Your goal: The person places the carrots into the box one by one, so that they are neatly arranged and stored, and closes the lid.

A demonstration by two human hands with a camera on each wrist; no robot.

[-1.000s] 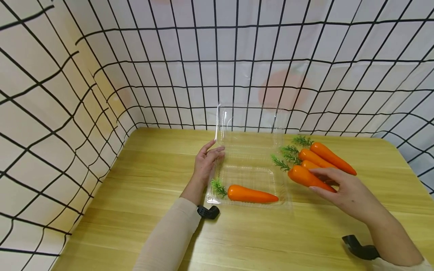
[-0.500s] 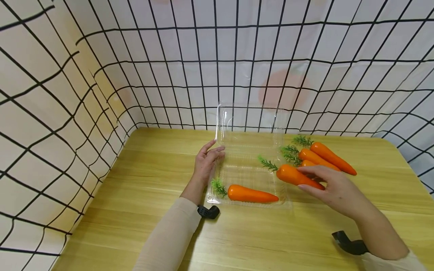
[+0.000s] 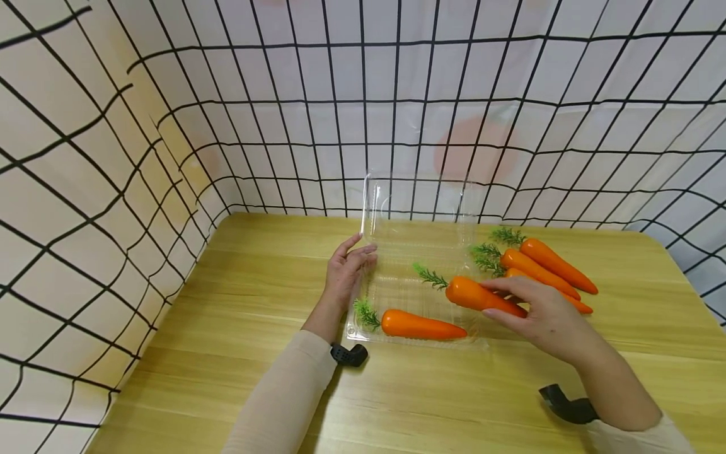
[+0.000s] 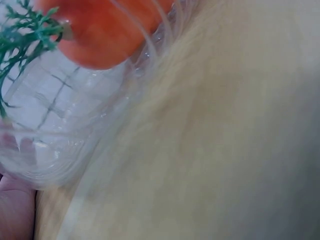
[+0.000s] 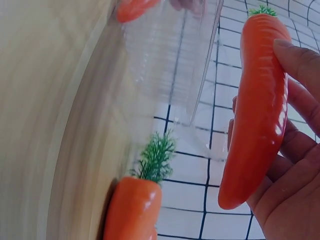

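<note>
A clear plastic clamshell box lies on the table with its lid raised at the back. One orange carrot with green leafy tops lies along the front of its base. My left hand holds the box's left side near the hinge, and some fingertips show through the plastic in the left wrist view. Between thumb and fingers, my right hand grips a second carrot by its body. That carrot hangs over the right part of the base, its leaves pointing left.
To the right of the box, three more carrots lie side by side on the wooden table, leaves toward the box. A white wall with a black grid closes off the back and left side.
My right hand has carried its carrot left, from beside the other carrots to over the box, uncovering the nearest of those left on the table. The left hand stays in place.
</note>
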